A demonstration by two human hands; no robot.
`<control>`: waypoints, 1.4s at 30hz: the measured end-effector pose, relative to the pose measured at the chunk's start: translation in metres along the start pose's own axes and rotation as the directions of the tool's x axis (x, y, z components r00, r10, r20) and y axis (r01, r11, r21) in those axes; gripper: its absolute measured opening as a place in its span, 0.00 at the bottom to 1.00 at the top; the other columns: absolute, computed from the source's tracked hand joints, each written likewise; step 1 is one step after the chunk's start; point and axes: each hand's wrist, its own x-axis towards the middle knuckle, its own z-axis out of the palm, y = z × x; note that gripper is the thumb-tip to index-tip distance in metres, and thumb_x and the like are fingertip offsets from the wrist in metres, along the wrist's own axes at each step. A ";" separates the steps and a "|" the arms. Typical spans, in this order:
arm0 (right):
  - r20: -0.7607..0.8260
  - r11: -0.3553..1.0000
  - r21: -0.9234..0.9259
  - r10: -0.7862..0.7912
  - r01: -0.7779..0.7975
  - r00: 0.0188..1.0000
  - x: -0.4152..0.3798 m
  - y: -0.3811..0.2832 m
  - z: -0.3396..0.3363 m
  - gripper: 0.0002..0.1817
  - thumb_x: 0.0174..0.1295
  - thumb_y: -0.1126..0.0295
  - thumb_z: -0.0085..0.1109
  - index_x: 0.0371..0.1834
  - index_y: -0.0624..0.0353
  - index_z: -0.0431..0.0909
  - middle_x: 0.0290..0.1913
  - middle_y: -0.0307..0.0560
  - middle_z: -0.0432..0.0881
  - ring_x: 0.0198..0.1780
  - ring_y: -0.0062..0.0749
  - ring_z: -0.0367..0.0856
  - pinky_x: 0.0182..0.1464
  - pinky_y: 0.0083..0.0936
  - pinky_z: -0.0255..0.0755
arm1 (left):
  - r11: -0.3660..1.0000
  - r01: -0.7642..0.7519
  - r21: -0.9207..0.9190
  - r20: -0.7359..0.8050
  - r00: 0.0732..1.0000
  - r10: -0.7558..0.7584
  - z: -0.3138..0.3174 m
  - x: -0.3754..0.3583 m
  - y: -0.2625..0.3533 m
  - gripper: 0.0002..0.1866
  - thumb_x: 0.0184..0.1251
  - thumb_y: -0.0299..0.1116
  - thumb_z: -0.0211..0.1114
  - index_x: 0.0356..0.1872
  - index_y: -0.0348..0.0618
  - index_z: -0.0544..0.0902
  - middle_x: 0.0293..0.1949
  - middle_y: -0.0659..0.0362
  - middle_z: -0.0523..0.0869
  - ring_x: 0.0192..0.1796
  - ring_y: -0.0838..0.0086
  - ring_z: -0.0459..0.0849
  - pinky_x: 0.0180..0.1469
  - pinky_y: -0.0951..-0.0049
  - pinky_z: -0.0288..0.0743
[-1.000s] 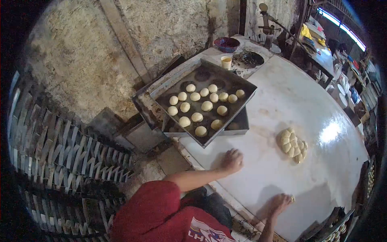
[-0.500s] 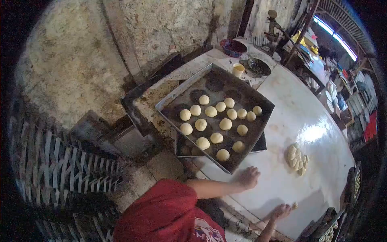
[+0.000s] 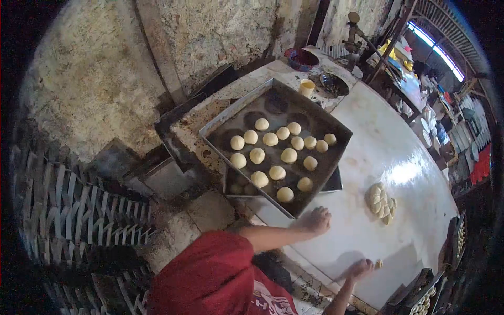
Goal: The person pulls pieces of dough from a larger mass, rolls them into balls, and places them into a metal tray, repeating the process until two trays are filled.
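Note:
My left hand [image 3: 316,220] rests low over the white worktop, close to the near corner of a dark square baking tray [image 3: 321,181]. Its fingers are curled in, and whatever lies under them is hidden. Farther right, my right hand [image 3: 362,269] is also closed on the worktop, its palm side hidden. Just beyond its fingertips sits a small piece of dough [image 3: 379,263]. A cluster of cut dough pieces [image 3: 381,203] lies farther up the worktop. Round dough balls [image 3: 289,155] of differing sizes are spread over the tray.
Beneath the tray is another metal tray [image 3: 332,184]. At the back stand a yellow cup [image 3: 306,87], a reddish bowl [image 3: 302,59] and a dark round pan [image 3: 334,85]. Trays of shaped dough [image 3: 424,300] border the worktop's right side. A rough wall [image 3: 100,79] rises at left.
The whole view has shifted slightly, moving things up and left. The left hand's fingers have shifted a little; the right hand stays beside the small dough piece.

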 end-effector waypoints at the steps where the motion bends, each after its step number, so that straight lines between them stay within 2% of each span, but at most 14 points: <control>1: -0.029 0.951 0.264 0.177 -0.164 0.984 0.014 -0.021 -0.002 0.08 0.53 0.69 0.54 0.32 0.61 0.78 0.33 0.50 0.78 0.42 0.44 0.73 0.50 0.45 0.66 | 0.999 0.027 0.023 0.028 0.999 -0.027 0.012 0.000 0.013 0.08 0.55 0.33 0.56 0.29 0.40 0.78 0.39 0.52 0.79 0.49 0.59 0.76 0.50 0.59 0.73; 3: 0.008 0.803 0.511 0.353 -0.307 0.935 0.013 -0.040 -0.004 0.08 0.53 0.69 0.55 0.32 0.60 0.79 0.31 0.50 0.78 0.42 0.43 0.74 0.49 0.43 0.67 | 0.999 0.039 0.017 0.073 0.997 -0.040 0.044 -0.020 0.031 0.08 0.55 0.33 0.56 0.29 0.40 0.79 0.39 0.52 0.79 0.50 0.59 0.76 0.50 0.59 0.73; 9: -0.145 0.863 0.455 -0.172 0.220 0.974 -0.044 -0.037 -0.028 0.07 0.55 0.70 0.53 0.34 0.60 0.77 0.39 0.51 0.76 0.46 0.44 0.73 0.43 0.41 0.70 | 0.957 -0.268 0.111 0.158 0.955 0.249 0.008 -0.088 0.018 0.05 0.45 0.30 0.64 0.24 0.42 0.78 0.34 0.55 0.77 0.42 0.60 0.74 0.49 0.60 0.70; 16: 0.040 0.875 0.428 0.231 -0.225 0.972 -0.015 -0.030 -0.047 0.08 0.53 0.69 0.57 0.35 0.58 0.75 0.41 0.52 0.74 0.46 0.47 0.71 0.48 0.41 0.66 | 0.985 0.000 0.172 -0.090 0.996 0.016 0.011 -0.057 0.011 0.11 0.49 0.32 0.60 0.32 0.36 0.79 0.38 0.49 0.78 0.46 0.54 0.74 0.49 0.58 0.71; 20: 0.088 0.910 0.372 0.164 -0.185 0.983 -0.023 -0.049 -0.047 0.14 0.45 0.70 0.60 0.37 0.60 0.75 0.42 0.55 0.73 0.44 0.51 0.71 0.48 0.47 0.66 | 0.966 -0.182 0.182 0.228 0.964 0.139 -0.023 -0.062 0.017 0.14 0.43 0.32 0.63 0.34 0.36 0.79 0.41 0.52 0.79 0.47 0.59 0.75 0.50 0.59 0.70; 22: 0.147 0.911 0.408 0.010 -0.069 0.989 -0.041 -0.044 -0.053 0.15 0.43 0.70 0.61 0.37 0.60 0.75 0.43 0.54 0.73 0.45 0.52 0.71 0.49 0.46 0.66 | 0.962 0.158 -0.221 0.928 0.336 0.159 -0.117 -0.031 0.021 0.18 0.45 0.33 0.62 0.40 0.37 0.80 0.43 0.51 0.80 0.48 0.62 0.79 0.49 0.63 0.73; 25: 0.316 0.883 0.440 0.018 -0.163 0.949 -0.049 -0.062 -0.094 0.15 0.44 0.72 0.60 0.37 0.62 0.75 0.42 0.54 0.75 0.49 0.47 0.72 0.50 0.42 0.67 | 0.729 0.096 -0.678 0.661 0.512 0.548 -0.231 -0.023 -0.027 0.16 0.52 0.33 0.64 0.43 0.39 0.81 0.42 0.53 0.83 0.45 0.69 0.82 0.48 0.69 0.76; 28: 0.644 0.695 0.538 0.025 -0.476 0.764 -0.041 -0.080 -0.111 0.20 0.49 0.70 0.62 0.46 0.66 0.74 0.43 0.53 0.77 0.48 0.38 0.73 0.48 0.34 0.70 | 0.903 0.033 -0.427 0.451 0.874 0.182 -0.368 -0.006 -0.083 0.17 0.52 0.35 0.68 0.43 0.40 0.81 0.42 0.54 0.84 0.45 0.68 0.83 0.48 0.68 0.76; 30: 0.618 0.138 0.783 -0.060 -0.607 0.784 -0.010 -0.166 -0.180 0.27 0.52 0.66 0.63 0.54 0.68 0.70 0.47 0.51 0.76 0.47 0.34 0.74 0.46 0.28 0.71 | 1.000 0.008 -0.003 0.187 0.982 -0.007 -0.416 0.008 -0.139 0.15 0.52 0.33 0.68 0.41 0.41 0.83 0.38 0.52 0.84 0.41 0.64 0.84 0.45 0.62 0.76; 33: 0.422 0.126 0.906 -0.266 -0.403 0.867 0.037 -0.293 -0.242 0.29 0.54 0.65 0.63 0.58 0.68 0.68 0.52 0.51 0.75 0.51 0.33 0.74 0.49 0.27 0.71 | 0.986 0.025 0.166 0.259 0.964 -0.068 -0.404 0.027 -0.235 0.13 0.56 0.32 0.65 0.42 0.41 0.83 0.42 0.51 0.84 0.44 0.59 0.83 0.46 0.59 0.75; 35: 0.290 0.084 0.954 -0.505 -0.288 0.813 0.055 -0.370 -0.259 0.28 0.56 0.66 0.62 0.58 0.68 0.68 0.53 0.51 0.75 0.54 0.33 0.74 0.52 0.28 0.71 | 0.826 0.058 0.561 0.536 0.735 -0.416 -0.380 0.027 -0.260 0.13 0.59 0.31 0.60 0.45 0.42 0.82 0.53 0.50 0.80 0.54 0.54 0.78 0.54 0.58 0.72; 38: 0.286 0.405 0.914 -0.600 -0.025 0.747 0.075 -0.478 -0.315 0.24 0.57 0.72 0.60 0.57 0.69 0.68 0.53 0.52 0.76 0.53 0.33 0.75 0.51 0.27 0.72 | 0.892 -0.091 0.443 0.322 0.944 -0.064 -0.411 0.008 -0.234 0.15 0.63 0.33 0.57 0.50 0.42 0.80 0.62 0.50 0.72 0.63 0.54 0.71 0.63 0.59 0.66; 39: 0.123 0.247 0.969 -0.522 0.012 0.844 0.074 -0.505 -0.320 0.23 0.57 0.74 0.60 0.56 0.67 0.69 0.51 0.51 0.77 0.51 0.33 0.76 0.51 0.26 0.72 | 0.954 -0.112 0.279 0.099 0.991 0.087 -0.434 -0.007 -0.218 0.17 0.66 0.36 0.57 0.53 0.42 0.79 0.64 0.50 0.70 0.68 0.57 0.65 0.68 0.61 0.58; 42: -0.290 -0.007 0.956 -0.165 0.293 0.943 0.074 -0.564 -0.291 0.19 0.57 0.75 0.60 0.52 0.65 0.72 0.46 0.50 0.78 0.46 0.32 0.78 0.49 0.27 0.73 | 0.952 -0.029 -0.305 0.217 0.971 0.099 -0.498 -0.048 -0.173 0.20 0.63 0.35 0.61 0.56 0.39 0.76 0.61 0.49 0.74 0.64 0.59 0.71 0.65 0.62 0.64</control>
